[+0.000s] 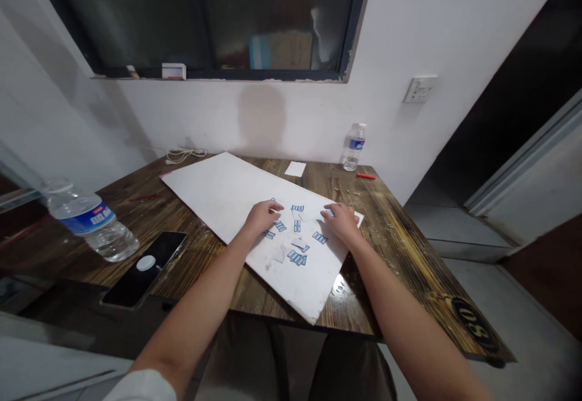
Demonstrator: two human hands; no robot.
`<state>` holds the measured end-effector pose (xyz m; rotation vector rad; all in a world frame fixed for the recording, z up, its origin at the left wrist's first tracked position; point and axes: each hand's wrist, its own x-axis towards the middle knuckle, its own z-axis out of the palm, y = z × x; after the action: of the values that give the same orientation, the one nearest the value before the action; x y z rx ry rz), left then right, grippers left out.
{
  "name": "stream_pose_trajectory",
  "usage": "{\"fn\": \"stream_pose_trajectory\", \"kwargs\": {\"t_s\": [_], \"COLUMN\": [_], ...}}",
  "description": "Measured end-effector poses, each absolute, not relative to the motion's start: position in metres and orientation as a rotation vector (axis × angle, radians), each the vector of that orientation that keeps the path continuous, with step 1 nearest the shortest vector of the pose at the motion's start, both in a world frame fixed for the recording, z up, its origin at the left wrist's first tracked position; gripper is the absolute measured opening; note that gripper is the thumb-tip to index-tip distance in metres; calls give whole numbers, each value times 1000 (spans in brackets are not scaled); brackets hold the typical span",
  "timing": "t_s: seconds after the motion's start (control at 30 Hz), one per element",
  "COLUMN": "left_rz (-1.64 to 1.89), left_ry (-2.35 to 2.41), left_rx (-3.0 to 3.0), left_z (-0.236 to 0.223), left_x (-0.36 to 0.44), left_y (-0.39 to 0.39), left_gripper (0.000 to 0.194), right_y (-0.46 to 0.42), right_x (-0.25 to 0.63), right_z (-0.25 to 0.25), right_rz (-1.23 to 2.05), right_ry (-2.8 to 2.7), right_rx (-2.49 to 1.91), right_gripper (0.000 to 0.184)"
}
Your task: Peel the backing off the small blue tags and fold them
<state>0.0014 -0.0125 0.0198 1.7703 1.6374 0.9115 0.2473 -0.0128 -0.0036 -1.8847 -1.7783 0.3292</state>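
Observation:
Small white paper pieces with blue-outlined grid marks lie scattered on a white board. My left hand rests low over the board, its fingers loosely bent and apart, with a few marked pieces by it. On the other side, my right hand is also open, fingertips touching or just above a marked piece. Between the hands are an upright-marked piece and another piece. Closer to me sits an overlapping cluster, near a blank-looking scrap.
The board lies on a dark wooden table. A large water bottle and a phone with a white cap are at left. Toward the wall are a cable, a white card, a small bottle and a red pen-like object.

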Motion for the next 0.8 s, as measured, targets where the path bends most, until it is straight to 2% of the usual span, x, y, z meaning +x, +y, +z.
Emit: {"fn": "stream_pose_trajectory", "kwargs": {"t_s": [0.17, 0.4, 0.67, 0.8], "left_rz": [697, 509, 550, 661], "left_ry": [1982, 2090, 2160, 2127], "left_rx": [2087, 2179, 2228, 2195], "left_z": [19, 22, 23, 25], "left_x": [-14, -19, -18, -13], "left_y": [-11, -13, -16, -17], "left_gripper": [26, 22, 36, 33], "right_y": [-14, -14, -9, -8], "right_x": [250, 260, 265, 266], "right_z": [-6, -4, -7, -10], "right_rz": [201, 151, 107, 105], "right_ry": [-1757, -1706, -1672, -1709], "right_rx": [-1907, -1949, -1968, -1961], "right_gripper": [27, 30, 24, 20]}}
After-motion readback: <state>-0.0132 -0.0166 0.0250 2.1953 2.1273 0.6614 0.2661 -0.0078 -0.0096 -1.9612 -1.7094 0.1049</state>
